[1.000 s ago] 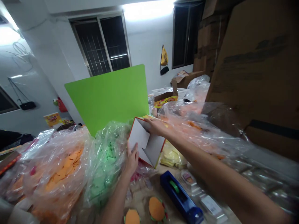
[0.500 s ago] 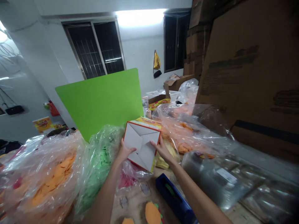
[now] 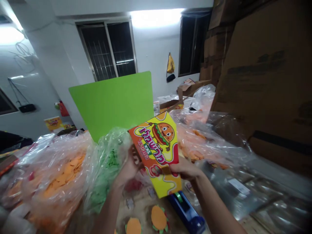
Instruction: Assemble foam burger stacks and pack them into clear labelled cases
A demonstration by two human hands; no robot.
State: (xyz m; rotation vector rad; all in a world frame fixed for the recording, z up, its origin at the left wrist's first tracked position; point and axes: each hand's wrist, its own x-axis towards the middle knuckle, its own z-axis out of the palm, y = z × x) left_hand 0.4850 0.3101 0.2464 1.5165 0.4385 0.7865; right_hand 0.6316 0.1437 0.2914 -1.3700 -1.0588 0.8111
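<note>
A yellow and orange cardboard box (image 3: 156,139) with a smiling burger printed on it is tilted in front of me, held above the table. My left hand (image 3: 130,165), a little blurred, grips its left side, with some fingers hidden behind it. On the right side my right hand (image 3: 185,167) is closed around the box. Just below the box lies a blue tape dispenser (image 3: 186,211). Two toy-like burgers, one burger (image 3: 159,217) and another burger (image 3: 133,226), sit on the table nearer to me.
Clear bags of orange pieces (image 3: 65,175) and green pieces (image 3: 107,175) stand at the left. A green board (image 3: 114,100) rises behind them. At the right are a plastic bag of orange pieces (image 3: 195,143), clear plastic packaging (image 3: 234,191) and a large brown carton (image 3: 265,84).
The box has turned in my hands: its white folded-flap end faced me before, and now its printed burger side does. My view has shifted slightly left.
</note>
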